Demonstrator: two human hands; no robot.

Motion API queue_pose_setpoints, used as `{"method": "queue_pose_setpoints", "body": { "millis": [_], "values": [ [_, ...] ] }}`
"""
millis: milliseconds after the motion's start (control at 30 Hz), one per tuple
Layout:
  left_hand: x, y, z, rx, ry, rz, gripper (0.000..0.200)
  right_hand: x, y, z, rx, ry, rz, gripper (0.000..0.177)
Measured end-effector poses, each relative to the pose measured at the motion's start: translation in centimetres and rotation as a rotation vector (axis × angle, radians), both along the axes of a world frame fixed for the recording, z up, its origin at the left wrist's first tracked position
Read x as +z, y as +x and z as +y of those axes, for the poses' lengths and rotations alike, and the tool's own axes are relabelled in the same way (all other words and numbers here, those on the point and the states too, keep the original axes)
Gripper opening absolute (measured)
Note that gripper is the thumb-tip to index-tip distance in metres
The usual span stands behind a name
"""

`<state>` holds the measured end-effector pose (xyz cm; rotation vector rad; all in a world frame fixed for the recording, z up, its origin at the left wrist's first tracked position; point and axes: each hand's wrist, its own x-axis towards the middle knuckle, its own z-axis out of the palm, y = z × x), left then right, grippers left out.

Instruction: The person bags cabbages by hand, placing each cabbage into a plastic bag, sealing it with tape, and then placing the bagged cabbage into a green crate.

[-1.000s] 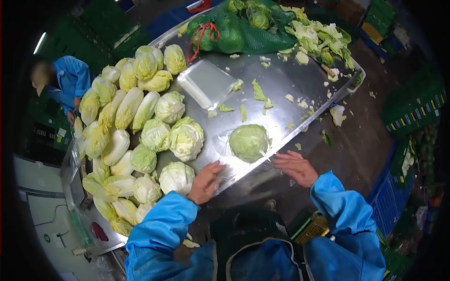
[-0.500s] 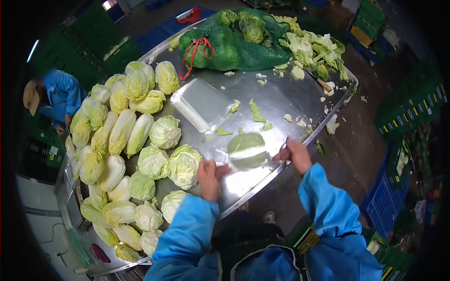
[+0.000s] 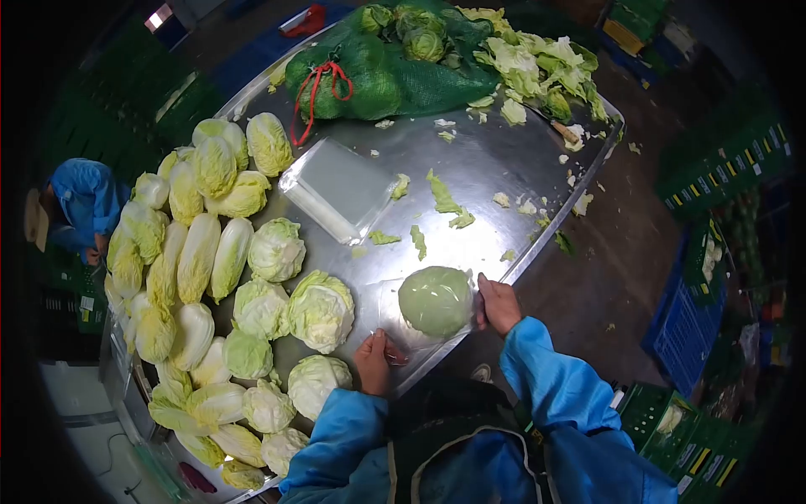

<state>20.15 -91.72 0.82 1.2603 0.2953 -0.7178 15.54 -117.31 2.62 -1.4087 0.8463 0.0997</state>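
Observation:
A round green cabbage [image 3: 436,301] lies inside clear plastic film near the front edge of the metal table [image 3: 369,151]. At the film's lower left corner, my left hand [image 3: 374,363] is closed, thumb against fingers, pinching the film. On the cabbage's right side, my right hand [image 3: 497,304] is closed around the film's edge, close to the cabbage. Left of my hands sit unwrapped cabbages [image 3: 321,312]. A stack of clear plastic sheets [image 3: 337,191] lies flat beyond the wrapped cabbage.
Napa cabbages [image 3: 199,257] cover the table's left side. A green net bag [image 3: 378,80] of cabbages with a red tie lies at the back, beside loose leaves [image 3: 541,67] and a knife handle [image 3: 565,132]. A person [image 3: 86,202] in blue is at far left. Green crates [image 3: 722,168] stand right.
My left hand has moved lower, and my right hand has moved left, nearer the cabbage. The film now lies closer round the cabbage. The whole view has shifted slightly.

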Motion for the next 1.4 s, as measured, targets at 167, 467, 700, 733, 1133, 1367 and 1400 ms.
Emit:
{"method": "queue_pose_setpoints", "body": {
  "millis": [167,467,700,733,1133,1367,1400],
  "values": [
    [7.1,1.4,-1.3,0.096,0.366,-0.585,0.021,0.5,1.1,0.0,0.021,-0.107,0.040,0.047],
    [5.4,9.2,-12.1,-0.768,0.625,-1.341,0.026,-0.9,0.2,1.2,-0.326,0.137,0.076,0.046],
    [-0.3,10.5,-10.2,-0.595,0.287,-0.739,0.028,1.5,-0.3,-0.8,-0.341,-0.489,-0.074,0.023],
    [-0.9,10.3,-9.8,-0.512,0.208,-0.579,0.028,3.3,0.2,-0.5,-0.277,-1.086,-0.218,0.032],
    [-5.5,11.0,-9.1,-0.116,-0.298,-0.019,0.035,-7.2,6.9,2.9,-0.149,0.212,-0.491,0.035],
    [3.3,8.5,-14.6,-0.465,-0.331,0.518,0.044,0.2,-0.4,0.0,-0.325,0.303,-0.633,0.045],
    [6.7,6.2,-16.6,-0.438,-0.217,0.285,0.050,0.9,-1.3,-0.8,-0.594,0.738,-0.563,0.051]
  ]
}}
